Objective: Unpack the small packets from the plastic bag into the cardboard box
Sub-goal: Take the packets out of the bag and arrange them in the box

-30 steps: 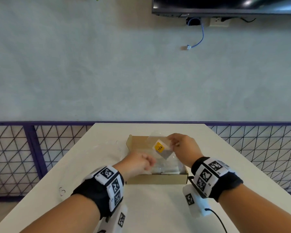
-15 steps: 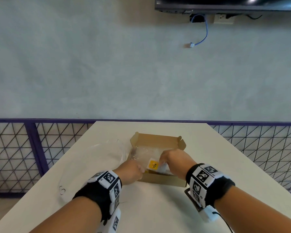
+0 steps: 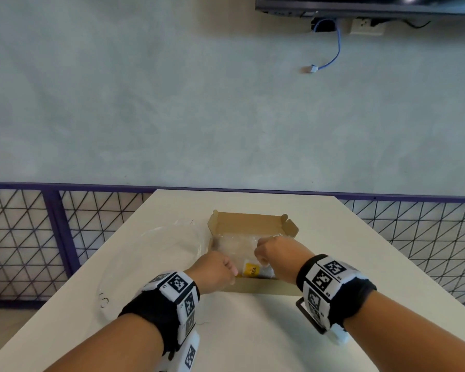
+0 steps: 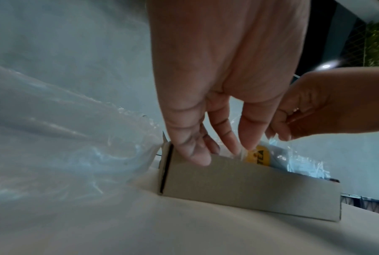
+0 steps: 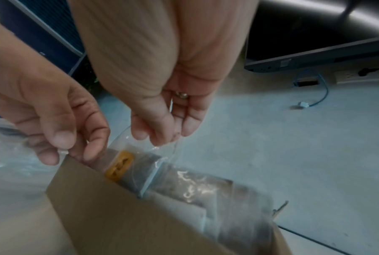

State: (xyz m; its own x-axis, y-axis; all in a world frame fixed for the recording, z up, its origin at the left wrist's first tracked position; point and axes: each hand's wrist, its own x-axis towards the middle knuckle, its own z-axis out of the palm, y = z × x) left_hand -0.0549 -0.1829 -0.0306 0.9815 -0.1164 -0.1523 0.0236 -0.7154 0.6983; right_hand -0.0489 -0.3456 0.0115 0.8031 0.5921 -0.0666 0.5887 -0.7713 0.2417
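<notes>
— Holding the packet (image 5: 127, 165) upright against the near wall of the cardboard box (image 3: 253, 224), is that the idea?

— It looks so. The right hand (image 3: 275, 255) pinches the clear top edge of the packet between thumb and fingertips, so its grip is grasping the packet — lowering it in edge-first probably lets it stand beside the ones already lying there.

— And the left hand (image 3: 215, 269)?

— Its thumb lies over the outside of the near wall at the left corner, and its fingers (image 4: 229, 138) reach down inside, touching the packet by its yellow label. I would call that grip clasped on the box wall, likely steadying the light box while guiding the packet down.

— What are the materials like?

— The packet is a thin, glossy, transparent sleeve with a grey flat content and a yellow "TEA" label; it crinkles and catches the light. Other clear packets lie flat on the box floor. The box is shallow, plain brown corrugated card with short flaps standing at the far corners.

— Where is the plastic bag (image 3: 156, 245)?

— Just left of the box on the pale desk (image 3: 253, 331) — limp, filmy, creased, touching the box's left corner. I cannot tell whether any packets remain in it.
</notes>
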